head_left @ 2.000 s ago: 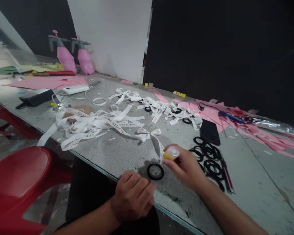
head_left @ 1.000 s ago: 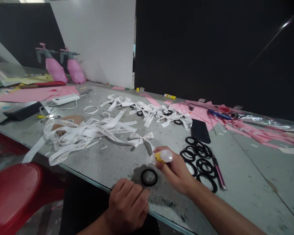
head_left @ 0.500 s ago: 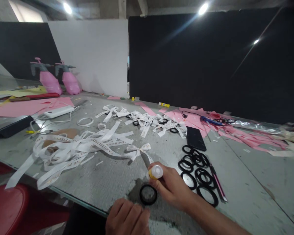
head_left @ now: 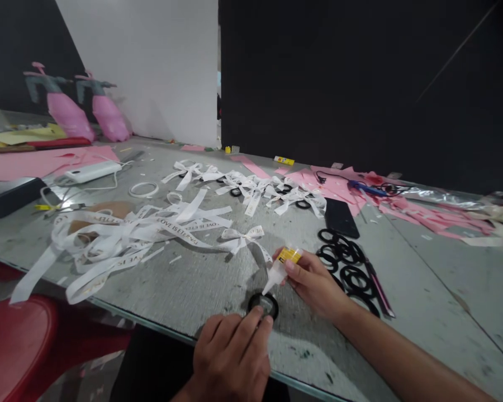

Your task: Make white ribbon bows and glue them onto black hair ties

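My right hand point(head_left: 314, 279) is closed round a small glue bottle point(head_left: 281, 267) with a yellow label, tilted nozzle-down. Its tip is at the far rim of a black ring point(head_left: 275, 304) lying flat on the table; whether it touches cannot be made out. My left hand point(head_left: 232, 352) holds the ring's near side down with its fingertips; the thumb is hidden. Just beyond the bottle lies a white ribbon bow point(head_left: 243, 239) with printed letters. Several more black rings point(head_left: 356, 279) lie in a cluster right of my right hand, partly behind the forearm.
Loose white printed ribbon point(head_left: 126, 240) is heaped at left. Farther back, several bows with black rings point(head_left: 251, 190) form a row. A dark phone point(head_left: 341, 218), a pink pen point(head_left: 379, 290) and pink paper point(head_left: 331, 181) lie at right. A red stool point(head_left: 19, 340) stands at lower left.
My left hand has moved forward, its fingers stretching from a curl onto the black ring. My right hand has tipped the glue bottle so its nozzle points down at the ring. The view has tilted down.
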{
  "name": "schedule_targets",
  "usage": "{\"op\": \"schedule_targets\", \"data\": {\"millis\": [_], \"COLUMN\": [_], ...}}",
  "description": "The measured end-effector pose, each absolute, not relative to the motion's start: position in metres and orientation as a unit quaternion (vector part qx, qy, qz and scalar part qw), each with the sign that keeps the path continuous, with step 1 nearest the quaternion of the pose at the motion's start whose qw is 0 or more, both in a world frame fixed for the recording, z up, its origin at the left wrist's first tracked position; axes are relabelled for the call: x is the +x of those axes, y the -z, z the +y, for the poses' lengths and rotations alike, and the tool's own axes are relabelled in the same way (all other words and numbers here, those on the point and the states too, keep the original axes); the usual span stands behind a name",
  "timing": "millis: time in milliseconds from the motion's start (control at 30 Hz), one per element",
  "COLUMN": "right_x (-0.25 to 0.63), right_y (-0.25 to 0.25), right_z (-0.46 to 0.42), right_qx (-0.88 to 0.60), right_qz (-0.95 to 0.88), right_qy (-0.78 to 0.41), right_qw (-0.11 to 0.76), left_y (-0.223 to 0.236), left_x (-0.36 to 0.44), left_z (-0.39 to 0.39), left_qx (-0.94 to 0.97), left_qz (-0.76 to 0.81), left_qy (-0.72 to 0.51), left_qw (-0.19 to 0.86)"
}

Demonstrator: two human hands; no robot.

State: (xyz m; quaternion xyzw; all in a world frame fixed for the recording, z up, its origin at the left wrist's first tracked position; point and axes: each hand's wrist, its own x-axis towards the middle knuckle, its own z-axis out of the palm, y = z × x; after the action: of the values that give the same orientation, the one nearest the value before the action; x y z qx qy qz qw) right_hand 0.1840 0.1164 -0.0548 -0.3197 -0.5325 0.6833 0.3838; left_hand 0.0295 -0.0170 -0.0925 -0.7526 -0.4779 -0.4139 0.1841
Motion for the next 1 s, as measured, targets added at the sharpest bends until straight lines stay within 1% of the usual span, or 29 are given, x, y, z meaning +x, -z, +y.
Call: {"op": "schedule_targets", "data": {"millis": [300, 767, 1000], "right_x": [0.1789, 0.1742, 0.1747], "right_y": [0.0549, 0.0597, 0.0635], "right_z": [0.1168, 0.1178, 0.1184], "right_qx": [-0.359, -0.373, -0.357], "right_qz": [-0.55, -0.558, -0.56], "right_qy": [-0.663, -0.645, -0.649], "right_qw": [0.361, 0.365, 0.369], "left_y": [0.0941, 0.0904, 0.0884], "left_x": [0.0301, 0.032, 0.0318], "left_z": [-0.0168, -0.017, -0.0161], "left_qx": [-0.759, -0.764, -0.769], "left_qz": [-0.484, -0.496, -0.496], "left_qy": [0.404, 0.388, 0.38], "left_qw": [0.165, 0.141, 0.135]}}
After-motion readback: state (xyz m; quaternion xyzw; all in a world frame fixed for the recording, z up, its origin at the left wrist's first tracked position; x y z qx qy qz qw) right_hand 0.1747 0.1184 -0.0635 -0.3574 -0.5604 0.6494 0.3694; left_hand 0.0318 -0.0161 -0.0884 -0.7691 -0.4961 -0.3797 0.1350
